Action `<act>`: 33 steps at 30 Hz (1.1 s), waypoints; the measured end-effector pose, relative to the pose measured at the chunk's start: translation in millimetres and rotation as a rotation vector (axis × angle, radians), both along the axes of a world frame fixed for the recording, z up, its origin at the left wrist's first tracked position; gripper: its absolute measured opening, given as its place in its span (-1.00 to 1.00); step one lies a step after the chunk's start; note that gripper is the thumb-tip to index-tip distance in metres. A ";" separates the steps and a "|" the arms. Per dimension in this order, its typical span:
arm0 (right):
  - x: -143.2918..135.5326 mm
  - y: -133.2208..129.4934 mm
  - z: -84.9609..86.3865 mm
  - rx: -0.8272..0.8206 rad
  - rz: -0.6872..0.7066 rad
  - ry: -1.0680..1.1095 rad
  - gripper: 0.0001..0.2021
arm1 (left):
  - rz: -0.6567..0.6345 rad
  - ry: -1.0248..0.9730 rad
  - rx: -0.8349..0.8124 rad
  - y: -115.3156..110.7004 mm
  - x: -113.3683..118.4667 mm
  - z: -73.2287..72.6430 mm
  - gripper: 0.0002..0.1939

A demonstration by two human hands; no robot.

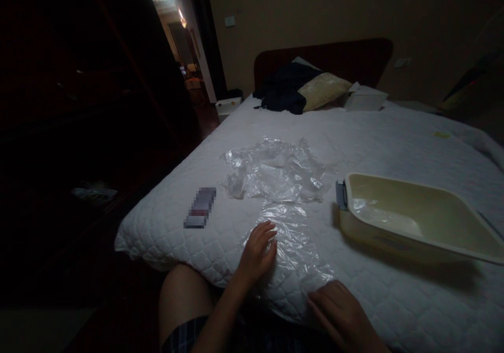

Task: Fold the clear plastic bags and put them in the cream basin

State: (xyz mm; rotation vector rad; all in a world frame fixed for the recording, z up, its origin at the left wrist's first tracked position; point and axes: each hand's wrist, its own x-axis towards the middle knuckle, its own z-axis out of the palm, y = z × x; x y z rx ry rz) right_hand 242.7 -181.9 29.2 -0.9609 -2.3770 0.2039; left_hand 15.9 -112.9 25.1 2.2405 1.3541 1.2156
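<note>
A clear plastic bag [289, 232] lies spread on the white quilted bed in front of me, its surface wrinkled and shiny. My left hand [258, 250] rests on the bag's left side with the fingers stretched out. At the bag's near right corner, my right hand [340, 308] has its fingers curled together on the plastic edge. Just beyond, more crumpled clear plastic [275, 169] sits in a loose heap. How the two pieces of plastic meet is hard to make out.
To the right stands an open cream plastic bin [397, 248] with a grey latch [341, 195]. A pixelated flat object [200, 208] lies on the left of the bed [157, 227]. Dark clothing [285, 87], a beige pillow [325, 90] and a white box [366, 101] are near the headboard [354, 56].
</note>
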 end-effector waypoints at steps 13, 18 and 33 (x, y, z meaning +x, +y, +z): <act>-116.3 76.9 25.4 -0.013 0.149 -0.173 -0.86 | 0.099 -0.652 -0.520 12.0 -95.1 -21.5 -0.81; -150.0 80.8 9.3 -0.004 0.100 -0.326 -0.81 | 0.058 -1.136 -0.552 15.8 -105.8 -30.0 -0.74; -135.4 86.8 16.6 -0.328 -0.053 0.172 -0.81 | 0.081 -0.708 -0.510 22.0 -80.5 -8.0 -0.75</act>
